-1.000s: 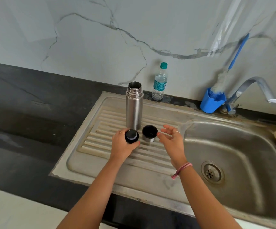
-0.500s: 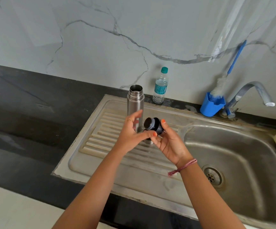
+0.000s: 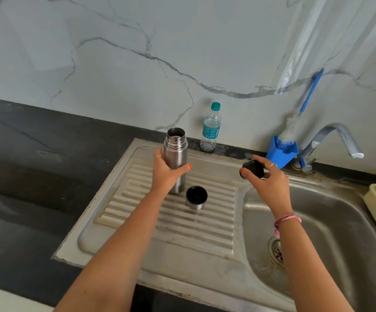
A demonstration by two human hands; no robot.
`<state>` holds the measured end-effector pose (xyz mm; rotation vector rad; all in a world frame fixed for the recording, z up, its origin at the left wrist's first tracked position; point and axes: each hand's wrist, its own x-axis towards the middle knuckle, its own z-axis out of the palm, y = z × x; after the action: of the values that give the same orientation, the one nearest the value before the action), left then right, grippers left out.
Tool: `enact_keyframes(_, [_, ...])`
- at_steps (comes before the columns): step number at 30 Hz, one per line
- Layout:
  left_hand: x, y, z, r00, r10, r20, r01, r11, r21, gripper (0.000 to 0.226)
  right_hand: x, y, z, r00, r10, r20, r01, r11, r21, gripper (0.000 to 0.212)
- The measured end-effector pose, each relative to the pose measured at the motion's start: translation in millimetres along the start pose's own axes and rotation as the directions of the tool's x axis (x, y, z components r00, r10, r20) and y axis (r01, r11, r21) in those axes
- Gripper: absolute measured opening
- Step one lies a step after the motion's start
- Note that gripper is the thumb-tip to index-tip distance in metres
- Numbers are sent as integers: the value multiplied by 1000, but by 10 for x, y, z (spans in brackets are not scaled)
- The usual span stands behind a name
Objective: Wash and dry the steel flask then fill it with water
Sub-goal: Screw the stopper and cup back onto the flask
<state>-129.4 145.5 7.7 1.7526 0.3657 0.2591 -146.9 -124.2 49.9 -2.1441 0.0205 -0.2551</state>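
Now our left hand (image 3: 167, 174) grips the upright flask (image 3: 175, 158); our right hand (image 3: 269, 181) pinches its black stopper (image 3: 252, 169).

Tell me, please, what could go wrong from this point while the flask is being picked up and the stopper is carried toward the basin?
1. The left hand grips the open steel flask right beside the loose cup lid on the ridged drainboard; lifting carelessly might knock the cup over.
2. The right hand pinches the black stopper near the basin; if it slips, it could drop in.
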Motion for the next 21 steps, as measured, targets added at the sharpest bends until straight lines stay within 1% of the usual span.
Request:
enact_keyframes(1, [9,-5,28,1000,-10,-11,10,1000,-7,107,22,-2,-1,1000,4,11,-3,1000,-8,54])
enact_keyframes(4, [23,-7,77,999,-38,-35,38,999,3,83,91,8,38,999,1,34,-2,1000,23,54])
enact_keyframes(7, [32,-12,75,997,-18,-70,19,1000,17,70,156,-16,86,998,-24,50,21,998,66,55])
enact_keyframes(9, [-1,14,58,995,-10,-99,12,1000,20,65,190,-79,96,997,-38,61,30,993,116,55])
enact_keyframes(13, [-127,136,-18,990,15,-139,-13,1000,12,58,240,-244,64,996,-53,72,32,963,269,51])
enact_keyframes(16, [-227,325,-108,986,46,-158,-49,999,-18,55,286,-379,4,995,-67,74,39,943,330,52])
enact_keyframes(18, [-313,476,-161,986,68,-154,-74,997,-34,53,312,-497,-45,993,-75,86,40,932,360,53])
enact_keyframes(21, [-496,688,-202,989,85,-120,-91,995,-44,54,326,-749,-152,986,-126,105,66,891,450,49])
